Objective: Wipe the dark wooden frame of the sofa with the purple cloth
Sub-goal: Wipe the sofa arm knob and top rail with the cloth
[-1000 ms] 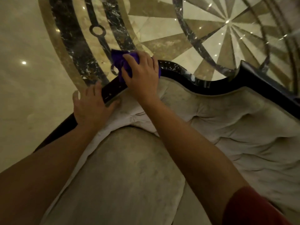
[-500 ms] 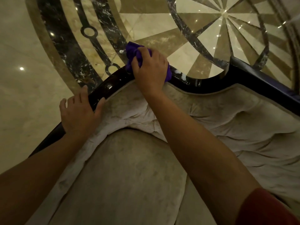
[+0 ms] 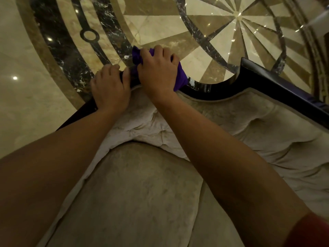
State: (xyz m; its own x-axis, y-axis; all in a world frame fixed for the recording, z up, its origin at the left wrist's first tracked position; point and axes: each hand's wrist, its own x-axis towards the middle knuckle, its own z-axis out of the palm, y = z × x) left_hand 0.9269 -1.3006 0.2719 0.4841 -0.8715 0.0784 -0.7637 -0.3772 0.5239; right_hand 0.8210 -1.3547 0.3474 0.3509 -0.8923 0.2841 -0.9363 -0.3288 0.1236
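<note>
Head view, right hand (image 3: 157,72) clutching 1 purple cloth (image 3: 181,75), left hand (image 3: 110,88) gripping frame (image 3: 276,86)

Polished marble floor (image 3: 26,111) with dark inlaid rings and a tan sunburst medallion (image 3: 236,15), scattered ceiling-light reflections, pale tufted upholstery (image 3: 249,125) below.
</note>
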